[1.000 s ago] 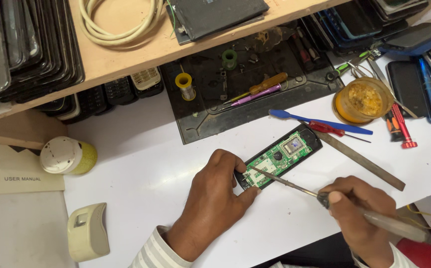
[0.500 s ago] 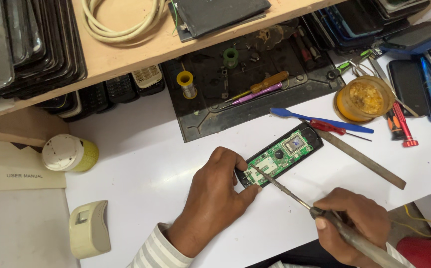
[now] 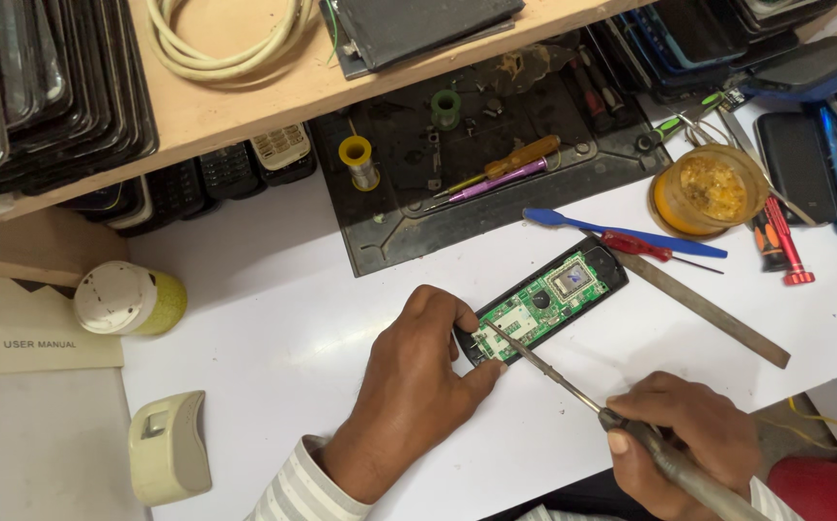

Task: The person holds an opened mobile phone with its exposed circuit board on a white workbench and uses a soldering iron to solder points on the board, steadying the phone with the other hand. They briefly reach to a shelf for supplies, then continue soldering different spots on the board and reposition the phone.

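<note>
Here, centre frame on the white worktop: left hand pinches the opened phone; right hand grips a soldering iron, tip touching the green board.

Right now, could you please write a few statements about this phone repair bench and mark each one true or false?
1. The left hand steadies the open phone. True.
2. The right hand holds a blue spudger. False: it holds a soldering iron; the blue spudger lies on the table.
3. The iron's tip meets the green circuit board. True.
4. The metal file lies on the shelf. False: it lies on the white table.
</note>
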Demonstrator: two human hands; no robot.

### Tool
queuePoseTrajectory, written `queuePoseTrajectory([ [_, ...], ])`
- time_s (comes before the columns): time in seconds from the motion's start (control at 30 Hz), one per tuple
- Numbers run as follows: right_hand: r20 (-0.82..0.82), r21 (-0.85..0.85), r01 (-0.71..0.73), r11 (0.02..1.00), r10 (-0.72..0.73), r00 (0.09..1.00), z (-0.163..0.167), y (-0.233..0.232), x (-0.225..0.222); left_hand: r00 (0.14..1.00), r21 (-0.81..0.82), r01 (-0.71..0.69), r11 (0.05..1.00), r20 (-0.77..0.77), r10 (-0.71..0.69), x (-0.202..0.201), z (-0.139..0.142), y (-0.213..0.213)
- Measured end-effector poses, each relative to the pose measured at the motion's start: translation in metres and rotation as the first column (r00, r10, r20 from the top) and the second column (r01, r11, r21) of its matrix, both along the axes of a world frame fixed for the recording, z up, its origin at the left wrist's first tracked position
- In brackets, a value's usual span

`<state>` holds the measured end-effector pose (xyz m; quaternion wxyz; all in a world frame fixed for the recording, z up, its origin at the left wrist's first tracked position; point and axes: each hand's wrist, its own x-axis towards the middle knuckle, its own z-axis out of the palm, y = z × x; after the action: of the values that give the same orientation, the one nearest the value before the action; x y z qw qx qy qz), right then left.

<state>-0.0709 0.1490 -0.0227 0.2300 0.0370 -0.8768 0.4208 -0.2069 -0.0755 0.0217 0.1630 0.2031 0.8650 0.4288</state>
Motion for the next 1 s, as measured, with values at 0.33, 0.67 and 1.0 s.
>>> queuePoseTrajectory([
  [0.33, -0.023, -0.037, 0.006, 0.999, -0.007, 1.0, -0.0032, -0.0006, -0.0009, 1.0, 0.003, -0.002, 1.0, 0.0, 0.002, -0.0002, 0.0003, 0.0004],
  [0.67, 0.031, -0.048, -0.023, 0.999, 0.025, 0.999, -0.0031, 0.0026, 0.0004, 1.0, -0.007, 0.001, 1.0, 0.012, -0.001, -0.0005, 0.0016, 0.0016],
  [1.0, 0.054, -0.028, -0.002, 1.0, 0.004, 0.999, -0.003, 0.0018, -0.0011, 1.0, -0.015, 0.004, 1.0, 0.028, -0.004, -0.0011, 0.0018, 0.0009],
])
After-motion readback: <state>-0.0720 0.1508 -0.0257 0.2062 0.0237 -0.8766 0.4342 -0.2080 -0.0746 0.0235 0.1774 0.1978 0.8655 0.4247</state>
